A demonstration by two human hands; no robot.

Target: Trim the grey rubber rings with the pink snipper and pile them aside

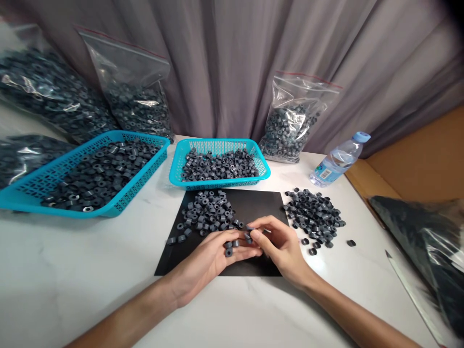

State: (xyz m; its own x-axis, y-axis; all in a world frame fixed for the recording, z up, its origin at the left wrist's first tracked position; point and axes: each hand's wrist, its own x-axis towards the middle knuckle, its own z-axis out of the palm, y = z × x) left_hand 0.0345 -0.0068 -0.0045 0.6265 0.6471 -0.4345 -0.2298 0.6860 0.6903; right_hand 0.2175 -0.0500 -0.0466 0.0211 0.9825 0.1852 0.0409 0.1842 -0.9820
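our left hand (208,258) lay palm down on the black mat (253,205), fingers half curled over a few small grey rings (228,247) tucked between them, and our right hand (279,244) met it fingertip to fingertip, pinching one more ring (248,238) between thumb and forefinger. so both hands were closed lightly on rings, not clenched. just beyond the left fingers sat a loose pile of grey rings (208,212) on the mat, a few strays at its near edge. off the mat to the right, on the white table (72,275), was a darker pile (314,215) with some singles scattered near it. behind the mat stood a small teal basket (219,164) full of rings, and to the left a bigger teal basket (47,179), also loaded. zip bags (293,123) of the same parts leaned on the grey curtain (224,58), and a water bottle (339,160) lay on its side near the right bag.
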